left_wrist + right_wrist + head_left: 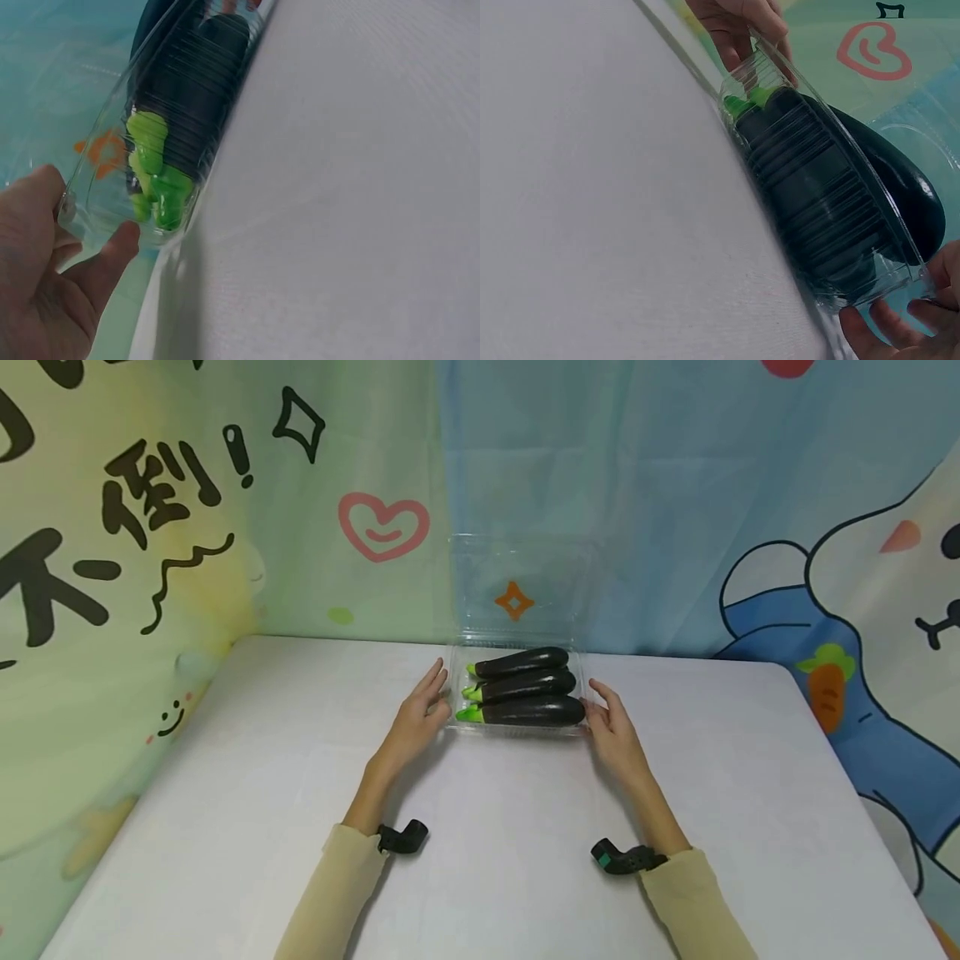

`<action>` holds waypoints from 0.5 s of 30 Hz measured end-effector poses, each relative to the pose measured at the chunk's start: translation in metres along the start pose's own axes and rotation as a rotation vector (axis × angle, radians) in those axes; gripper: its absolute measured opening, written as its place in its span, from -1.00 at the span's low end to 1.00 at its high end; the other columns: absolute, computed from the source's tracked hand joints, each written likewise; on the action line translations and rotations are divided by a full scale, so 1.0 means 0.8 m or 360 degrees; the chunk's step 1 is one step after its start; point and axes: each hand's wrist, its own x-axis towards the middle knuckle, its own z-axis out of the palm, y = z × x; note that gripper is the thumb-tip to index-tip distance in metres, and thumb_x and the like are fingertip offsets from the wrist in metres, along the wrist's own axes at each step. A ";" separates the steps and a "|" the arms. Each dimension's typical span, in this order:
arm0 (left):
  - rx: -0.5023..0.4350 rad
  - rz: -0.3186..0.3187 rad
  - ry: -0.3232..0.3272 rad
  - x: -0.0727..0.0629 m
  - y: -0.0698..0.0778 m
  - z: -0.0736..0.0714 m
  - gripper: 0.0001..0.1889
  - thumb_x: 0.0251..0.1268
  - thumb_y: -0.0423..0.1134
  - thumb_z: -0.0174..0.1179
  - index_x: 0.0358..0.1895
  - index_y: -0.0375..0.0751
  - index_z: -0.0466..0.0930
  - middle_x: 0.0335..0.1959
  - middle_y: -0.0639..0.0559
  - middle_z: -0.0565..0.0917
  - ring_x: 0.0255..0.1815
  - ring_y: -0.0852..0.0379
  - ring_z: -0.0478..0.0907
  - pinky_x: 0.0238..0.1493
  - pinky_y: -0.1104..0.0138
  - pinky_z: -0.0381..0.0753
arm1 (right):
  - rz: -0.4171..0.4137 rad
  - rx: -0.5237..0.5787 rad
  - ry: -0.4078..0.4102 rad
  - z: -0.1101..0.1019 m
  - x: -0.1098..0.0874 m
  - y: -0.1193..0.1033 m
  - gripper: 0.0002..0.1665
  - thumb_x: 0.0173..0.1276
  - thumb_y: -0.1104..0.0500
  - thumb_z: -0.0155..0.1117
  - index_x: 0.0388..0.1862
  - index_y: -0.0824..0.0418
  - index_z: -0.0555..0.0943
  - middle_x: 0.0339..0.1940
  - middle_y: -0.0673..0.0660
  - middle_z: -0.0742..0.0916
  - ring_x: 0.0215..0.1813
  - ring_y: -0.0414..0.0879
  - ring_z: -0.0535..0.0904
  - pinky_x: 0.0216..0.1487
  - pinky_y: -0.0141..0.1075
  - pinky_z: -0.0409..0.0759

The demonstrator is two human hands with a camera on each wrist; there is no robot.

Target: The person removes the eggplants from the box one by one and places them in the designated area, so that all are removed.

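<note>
Three dark eggplants (534, 711) with green stem ends lie side by side in a clear plastic box (517, 732), stems toward the left. Its lid (517, 560) stands raised at the back. At the left end my left hand (420, 714) holds the box's edge, thumb (112, 255) close to the front corner and fingers toward the back. My right hand (615, 735) holds the opposite end, its fingertips (859, 330) against the side wall under the rim. Ribbed plastic partly blurs the eggplants in both wrist views.
Under the box is a table (495, 877) with a white cover. Behind it hangs a printed curtain (660, 527) with cartoon figures, right behind the raised lid. Each wrist wears a small black camera (405, 837) on a strap.
</note>
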 end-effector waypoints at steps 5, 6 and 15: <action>0.0053 0.0031 0.0006 0.001 0.003 0.003 -0.36 0.33 -0.27 -0.12 0.51 -0.25 0.10 0.59 0.02 0.07 0.40 -0.09 0.39 0.44 0.05 0.30 | -0.0053 -0.0100 0.0011 -0.002 0.002 -0.004 -0.35 0.54 0.28 -0.26 0.58 0.19 0.00 0.58 0.23 0.20 0.41 0.17 0.39 -0.09 -0.74 0.41; 0.0074 0.0028 0.0008 0.001 0.003 0.003 -0.36 0.34 -0.26 -0.14 0.51 -0.24 0.09 0.59 0.02 0.07 0.44 -0.08 0.33 0.47 0.05 0.25 | -0.0072 -0.0115 0.0018 -0.001 0.002 -0.005 -0.35 0.54 0.30 -0.26 0.58 0.20 0.01 0.60 0.19 0.16 0.41 0.17 0.39 -0.10 -0.74 0.41; 0.0192 -0.0033 0.0099 0.004 0.005 0.011 -0.39 0.40 -0.22 -0.29 0.54 -0.12 0.06 0.57 0.06 0.10 0.50 0.01 0.21 0.46 -0.01 0.25 | -0.0098 -0.0167 0.0023 0.002 0.008 -0.003 -0.42 0.58 0.28 -0.25 0.54 0.27 0.09 0.58 0.20 0.20 0.34 0.16 0.44 -0.14 -0.68 0.42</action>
